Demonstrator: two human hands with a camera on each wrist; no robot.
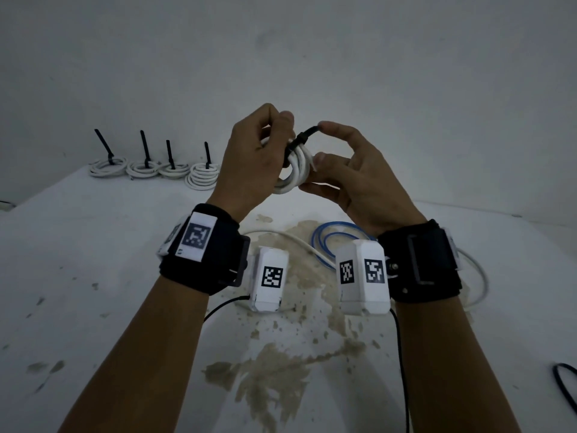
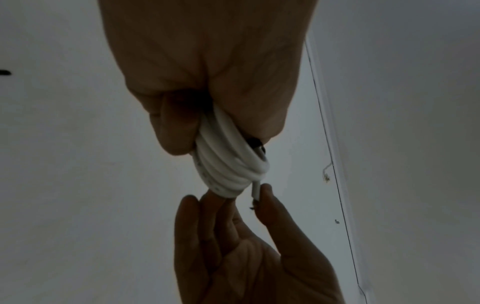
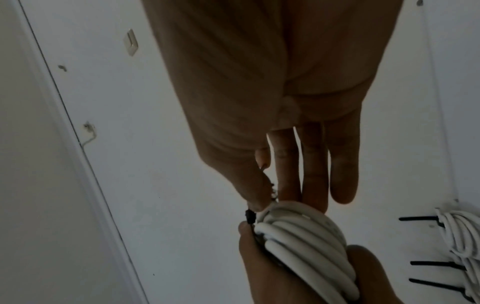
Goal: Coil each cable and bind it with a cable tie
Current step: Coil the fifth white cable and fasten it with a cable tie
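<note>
A white cable coil (image 1: 295, 173) is raised above the table, and my left hand (image 1: 262, 151) grips it with fingers and thumb curled round one side. A black cable tie (image 1: 304, 135) wraps the coil, its tail pointing up and right. My right hand (image 1: 340, 170) has fairly straight fingers. Its index tip touches the tail's end, its thumb lies against the coil beside the cable's cut end, and the other fingertips touch the coil from below. The left wrist view shows the coil (image 2: 228, 164) between both hands. In the right wrist view the tie (image 3: 250, 218) is a short dark piece beside the coil (image 3: 303, 232).
Several bound white coils (image 1: 156, 167) with upright black tie tails stand in a row at the table's back left, near the wall. Under my wrists lie a loose white cable (image 1: 281, 239) and a blue cable loop (image 1: 331, 239). A black cable (image 1: 562, 385) curves in at the right edge.
</note>
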